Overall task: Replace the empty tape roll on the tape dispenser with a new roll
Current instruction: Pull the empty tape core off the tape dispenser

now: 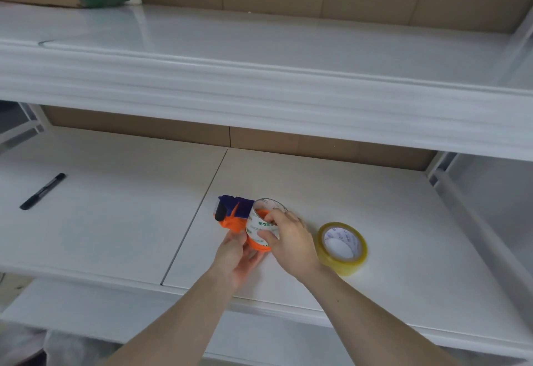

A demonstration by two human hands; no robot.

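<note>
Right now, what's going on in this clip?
A person is working at a white shelf. The left hand holds the orange tape dispenser from below, while the right hand grips the empty roll, which is still on the dispenser's hub. The new roll of yellowish tape lies untouched on the shelf just to the right. A black marker lies far to the left.
</note>
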